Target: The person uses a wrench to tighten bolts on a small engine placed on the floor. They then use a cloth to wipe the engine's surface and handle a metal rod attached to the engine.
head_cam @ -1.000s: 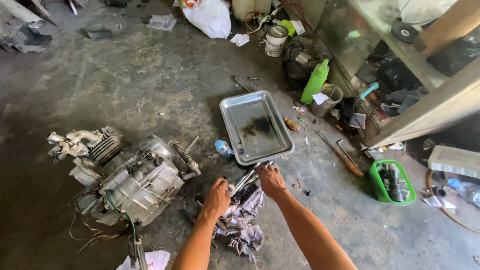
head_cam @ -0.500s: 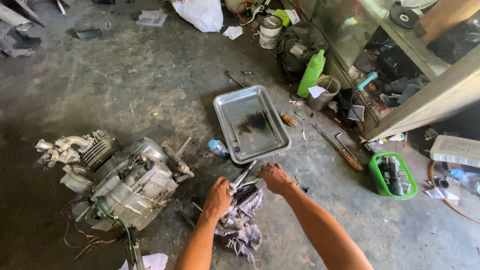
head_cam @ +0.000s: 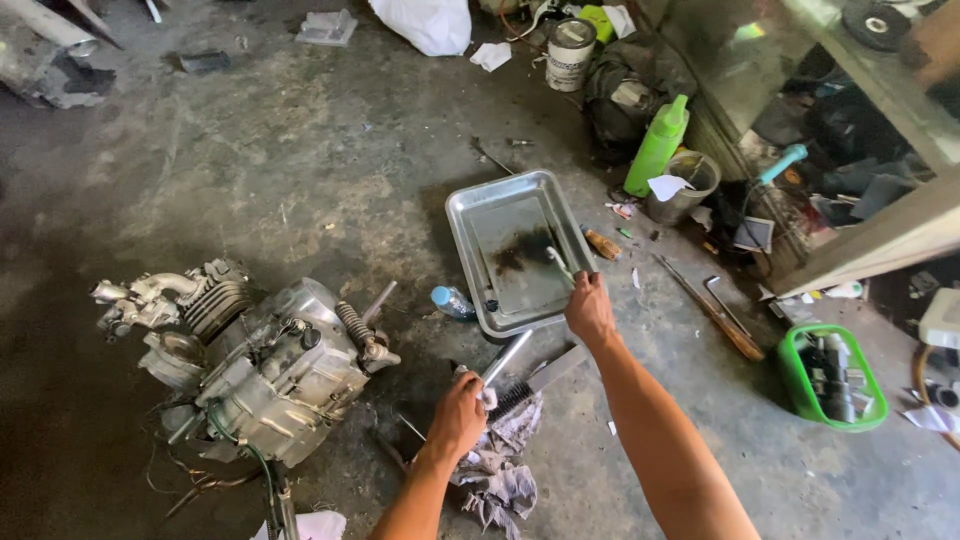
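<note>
My right hand [head_cam: 590, 308] reaches over the near rim of a metal tray [head_cam: 470, 215] and holds a small pale brush [head_cam: 558, 264] whose tip sits inside the tray beside a dark oily smear. My left hand [head_cam: 458, 415] grips a long metal part [head_cam: 508, 357] against a crumpled rag [head_cam: 500, 470] on the concrete floor. A flat metal piece with a dark bristly edge [head_cam: 535, 385] lies between my two hands.
A motorcycle engine [head_cam: 260, 365] lies on the floor at the left. A small plastic bottle [head_cam: 452, 301] rests by the tray. A green bottle [head_cam: 657, 146], a tin [head_cam: 570, 52], hand tools [head_cam: 715, 310] and a green basket [head_cam: 835, 378] crowd the right.
My right hand has left the metal part and rag and moved forward to the tray with the brush. My left hand stays on the part. The view has shifted slightly.
</note>
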